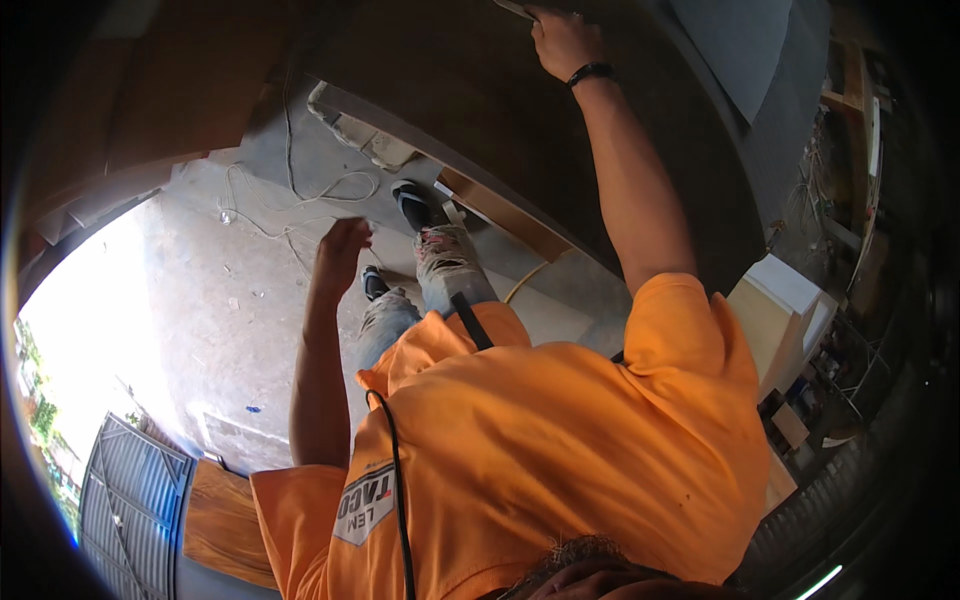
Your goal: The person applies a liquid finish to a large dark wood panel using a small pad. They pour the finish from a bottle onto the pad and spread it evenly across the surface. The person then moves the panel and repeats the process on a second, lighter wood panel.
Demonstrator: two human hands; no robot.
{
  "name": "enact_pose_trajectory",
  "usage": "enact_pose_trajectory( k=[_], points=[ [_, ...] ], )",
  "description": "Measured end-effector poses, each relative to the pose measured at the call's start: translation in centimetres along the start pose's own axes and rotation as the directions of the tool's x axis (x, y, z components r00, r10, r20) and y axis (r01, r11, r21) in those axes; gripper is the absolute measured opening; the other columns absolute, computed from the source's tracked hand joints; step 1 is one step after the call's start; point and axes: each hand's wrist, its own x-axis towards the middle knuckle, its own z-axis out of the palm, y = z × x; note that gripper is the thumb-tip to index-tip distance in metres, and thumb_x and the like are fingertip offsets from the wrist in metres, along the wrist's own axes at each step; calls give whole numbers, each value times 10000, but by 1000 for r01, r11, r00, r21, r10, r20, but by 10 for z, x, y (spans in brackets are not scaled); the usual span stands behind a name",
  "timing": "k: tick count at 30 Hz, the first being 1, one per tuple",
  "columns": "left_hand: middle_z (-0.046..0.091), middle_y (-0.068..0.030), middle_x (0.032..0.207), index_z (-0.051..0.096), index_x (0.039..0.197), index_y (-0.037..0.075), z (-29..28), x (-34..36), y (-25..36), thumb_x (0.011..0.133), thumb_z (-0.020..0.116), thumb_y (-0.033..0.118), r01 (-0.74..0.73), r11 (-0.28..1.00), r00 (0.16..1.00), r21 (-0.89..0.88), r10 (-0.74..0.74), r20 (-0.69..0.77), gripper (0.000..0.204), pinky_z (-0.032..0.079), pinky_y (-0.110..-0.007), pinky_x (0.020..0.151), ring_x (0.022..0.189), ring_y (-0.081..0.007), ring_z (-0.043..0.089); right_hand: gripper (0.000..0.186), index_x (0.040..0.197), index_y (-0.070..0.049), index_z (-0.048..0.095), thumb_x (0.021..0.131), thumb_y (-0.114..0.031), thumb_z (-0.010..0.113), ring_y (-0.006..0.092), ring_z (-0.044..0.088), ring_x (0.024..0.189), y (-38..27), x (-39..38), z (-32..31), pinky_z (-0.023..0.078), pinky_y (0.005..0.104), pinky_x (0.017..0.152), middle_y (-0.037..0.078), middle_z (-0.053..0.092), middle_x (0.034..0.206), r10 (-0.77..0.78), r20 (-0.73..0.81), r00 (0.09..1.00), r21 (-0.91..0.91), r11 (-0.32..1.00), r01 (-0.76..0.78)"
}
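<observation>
Far out over a large dark brown panel (480, 80), my right hand (568, 45) is closed around a thin, flat, light-coloured tool (514, 9). The top edge of the view cuts that tool off, so its kind does not show. A dark band circles the right wrist. My left hand (343, 243) hangs in the air left of my legs, apart from the panel. Its fingers are curled together, and whatever they might hold is hidden.
A pale cable (345, 190) lies in loops on the concrete floor (200, 300) by my feet. Brown boards (180, 90) stand at the upper left. A pale box-like block (775, 305) sits at right. A corrugated metal gate (130, 505) and a wood-grain panel (225, 515) are lower left.
</observation>
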Motion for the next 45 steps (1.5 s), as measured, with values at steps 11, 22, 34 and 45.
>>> enact_pose_trajectory(
  k=[11, 22, 34, 45],
  points=[
    [644, -234, 941, 643, 979, -47, 80, 115, 96, 936, 312, 528, 394, 905, 915, 160, -370, -161, 665, 498, -422, 766, 848, -320, 645, 272, 1084, -196, 624, 838, -185, 510, 276, 601, 998, 14, -40, 28, 409, 520, 821, 40, 650, 1040, 11, 28, 1000, -62, 998, -9],
    [645, -210, 727, 670, 766, -41, 81, 124, 106, 904, 198, 629, 361, 774, 932, 521, -314, -179, 830, 459, -446, 851, 893, -367, 626, 209, 970, -146, 651, 795, -128, 537, 276, 596, 953, -19, -69, 10, 380, 502, 836, 56, 660, 952, 53, 95, 994, -45, 998, -49],
    [598, -99, 574, 629, 827, -58, 80, 119, 115, 876, 292, 672, 468, 827, 884, 312, -447, -140, 805, 431, -283, 437, 456, -157, 548, 135, 881, -84, 634, 772, -130, 568, 276, 586, 910, -77, -154, 9, 390, 463, 775, 93, 655, 871, 166, 145, 975, 119, 976, -184],
    [605, -113, 583, 631, 805, -84, 79, 117, 115, 866, 254, 693, 458, 851, 889, 257, -442, -121, 865, 456, -300, 455, 459, -179, 556, 118, 816, -83, 628, 793, -141, 527, 260, 601, 860, -142, -244, -8, 365, 456, 811, 77, 649, 776, 58, 375, 925, 302, 936, -181]
  ],
)
